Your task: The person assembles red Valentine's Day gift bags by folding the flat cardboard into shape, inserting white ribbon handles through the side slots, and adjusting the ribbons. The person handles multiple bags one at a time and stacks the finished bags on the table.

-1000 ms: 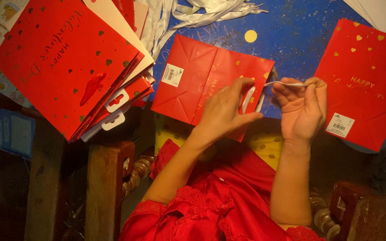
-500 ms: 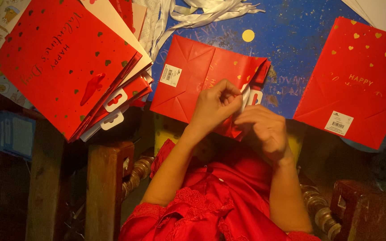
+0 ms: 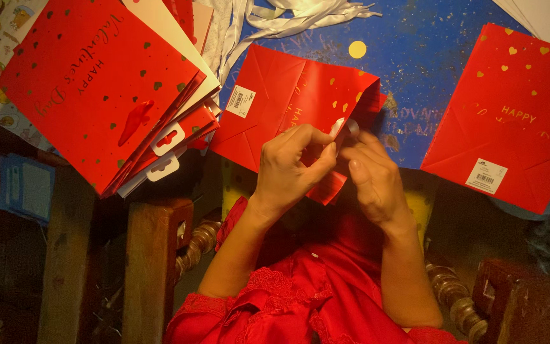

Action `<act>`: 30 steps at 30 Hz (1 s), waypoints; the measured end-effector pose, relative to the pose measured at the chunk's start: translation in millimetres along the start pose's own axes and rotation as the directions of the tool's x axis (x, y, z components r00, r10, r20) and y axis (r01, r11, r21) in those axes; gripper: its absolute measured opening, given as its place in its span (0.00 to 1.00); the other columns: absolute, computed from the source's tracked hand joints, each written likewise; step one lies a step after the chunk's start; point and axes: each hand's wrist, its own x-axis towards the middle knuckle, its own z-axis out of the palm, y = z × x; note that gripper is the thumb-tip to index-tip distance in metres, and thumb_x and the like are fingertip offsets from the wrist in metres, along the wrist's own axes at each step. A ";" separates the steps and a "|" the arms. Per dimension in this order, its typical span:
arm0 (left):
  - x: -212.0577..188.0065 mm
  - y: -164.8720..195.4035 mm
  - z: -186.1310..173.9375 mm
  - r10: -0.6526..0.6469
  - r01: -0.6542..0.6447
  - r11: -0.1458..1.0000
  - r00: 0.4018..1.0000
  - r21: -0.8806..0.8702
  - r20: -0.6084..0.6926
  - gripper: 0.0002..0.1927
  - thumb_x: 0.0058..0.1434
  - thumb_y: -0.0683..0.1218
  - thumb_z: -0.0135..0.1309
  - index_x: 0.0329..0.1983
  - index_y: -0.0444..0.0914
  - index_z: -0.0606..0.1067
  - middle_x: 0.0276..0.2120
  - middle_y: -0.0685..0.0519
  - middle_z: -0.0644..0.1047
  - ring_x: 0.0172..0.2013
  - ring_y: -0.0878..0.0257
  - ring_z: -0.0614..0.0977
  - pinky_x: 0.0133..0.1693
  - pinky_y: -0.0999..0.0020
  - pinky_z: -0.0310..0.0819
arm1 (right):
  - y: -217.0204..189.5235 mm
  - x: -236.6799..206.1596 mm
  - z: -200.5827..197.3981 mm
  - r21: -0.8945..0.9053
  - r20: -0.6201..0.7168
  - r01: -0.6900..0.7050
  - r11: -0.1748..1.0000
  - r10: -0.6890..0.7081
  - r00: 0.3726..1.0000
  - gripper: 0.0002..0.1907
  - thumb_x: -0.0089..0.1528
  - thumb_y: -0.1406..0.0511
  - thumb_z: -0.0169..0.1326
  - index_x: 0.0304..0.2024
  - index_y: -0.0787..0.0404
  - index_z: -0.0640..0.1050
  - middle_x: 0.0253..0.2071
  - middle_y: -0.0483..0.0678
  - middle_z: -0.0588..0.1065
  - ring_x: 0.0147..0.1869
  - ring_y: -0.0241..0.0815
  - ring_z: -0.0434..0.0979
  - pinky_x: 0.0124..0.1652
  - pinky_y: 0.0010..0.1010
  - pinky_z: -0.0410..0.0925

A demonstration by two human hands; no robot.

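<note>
My left hand (image 3: 291,167) was curled, palm down, at the near edge of the blue table (image 3: 428,51), its thumb and forefinger pinched together on a white ribbon handle (image 3: 344,129). My right hand (image 3: 373,175) sat just beside it, fingers bent inward and touching the same ribbon end; how firmly it gripped I could not tell. Both forearms rose from my red lace sleeves.

Both hands worked at the open mouth of a flat red paper gift bag (image 3: 288,102), which lay at the near edge. Its interior was not visible. A white barcode label (image 3: 240,100) was stuck near its left fold.

A second red gift bag (image 3: 510,108) with gold hearts lay toward the right edge, its white label (image 3: 486,176) at the near corner. A fanned stack of red bags (image 3: 97,83) occupied the left edge, and loose white ribbons (image 3: 288,13) the far edge.
</note>
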 end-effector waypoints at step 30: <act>-16.7 29.3 -4.7 0.093 -0.092 0.995 0.995 0.025 -0.037 0.05 0.62 0.38 0.60 0.38 0.35 0.75 0.30 0.50 0.78 0.30 0.60 0.82 0.34 0.67 0.75 | -33.3 -30.7 -10.3 -0.338 0.010 0.031 0.941 -0.029 1.000 0.07 0.56 0.64 0.63 0.36 0.56 0.84 0.38 0.44 0.75 0.55 0.49 0.71 0.69 0.59 0.48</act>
